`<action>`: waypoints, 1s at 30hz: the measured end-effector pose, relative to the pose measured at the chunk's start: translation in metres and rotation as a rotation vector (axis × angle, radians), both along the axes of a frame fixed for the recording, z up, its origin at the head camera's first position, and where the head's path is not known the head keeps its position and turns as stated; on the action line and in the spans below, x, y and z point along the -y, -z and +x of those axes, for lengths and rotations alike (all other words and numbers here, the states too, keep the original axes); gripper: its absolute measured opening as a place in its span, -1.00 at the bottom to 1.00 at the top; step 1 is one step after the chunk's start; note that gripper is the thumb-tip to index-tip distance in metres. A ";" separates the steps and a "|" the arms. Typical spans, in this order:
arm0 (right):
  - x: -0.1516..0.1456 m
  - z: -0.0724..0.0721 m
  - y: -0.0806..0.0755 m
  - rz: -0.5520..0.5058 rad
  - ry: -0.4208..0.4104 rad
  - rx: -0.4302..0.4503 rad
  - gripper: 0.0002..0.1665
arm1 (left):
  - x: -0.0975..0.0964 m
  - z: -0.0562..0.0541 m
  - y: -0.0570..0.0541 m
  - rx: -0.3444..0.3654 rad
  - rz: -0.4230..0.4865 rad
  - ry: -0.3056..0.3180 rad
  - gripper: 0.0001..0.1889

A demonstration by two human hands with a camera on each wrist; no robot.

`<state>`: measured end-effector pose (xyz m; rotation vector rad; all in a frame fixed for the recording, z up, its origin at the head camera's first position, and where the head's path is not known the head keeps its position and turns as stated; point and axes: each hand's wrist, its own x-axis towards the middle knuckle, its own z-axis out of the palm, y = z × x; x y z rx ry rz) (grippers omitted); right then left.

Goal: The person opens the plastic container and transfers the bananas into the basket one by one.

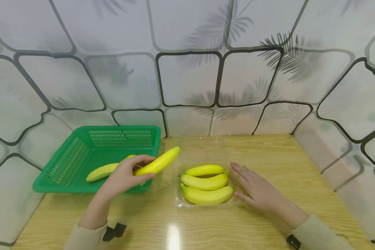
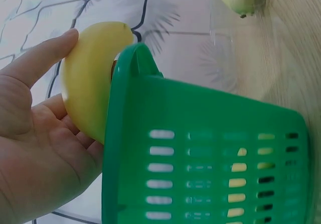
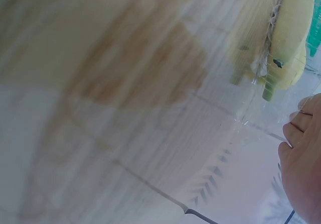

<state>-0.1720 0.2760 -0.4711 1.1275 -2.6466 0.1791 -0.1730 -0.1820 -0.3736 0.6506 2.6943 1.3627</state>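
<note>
Green plastic basket with slotted walls, set on the left of the wood-grain tabletop, near the wall covering with its printed dark outlines and palm leaves. Inside, at least 2 yellow bananas, partly hidden behind the left hand.

To the right of the basket, near the middle of the tabletop, a clear plastic container, transparent lid folded back towards the wall covering. Within it, 3 bananas lying crosswise in a stack of rows, near to far.

Between basket and container, a narrow strip of tabletop; to the right of the right hand, a broader stretch, running out to the slanting foot of the side wall. Along the near side, more wood grain and a bright reflection.

On the left, thumb and fingers curled round 1 more yellow banana, parted only by the thickness of the fruit; at the basket's right rim, greenish free end pointing away and to the right. Cannot tell whether touching the rim.

On the right, fingers straight and close together, thumb spread apart, gripping nothing, just beside the container's right edge. Cannot confirm contact; right wrist view largely blurred.
</note>
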 end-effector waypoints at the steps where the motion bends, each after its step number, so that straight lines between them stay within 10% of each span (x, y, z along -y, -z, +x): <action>1: 0.000 0.000 0.000 0.000 0.000 0.001 -0.09 | 0.002 0.001 0.000 0.001 0.001 -0.003 -0.56; 30: 0.000 0.000 0.000 -0.003 -0.009 -0.010 -0.09 | 0.046 0.009 0.007 0.051 0.002 -0.166 -0.50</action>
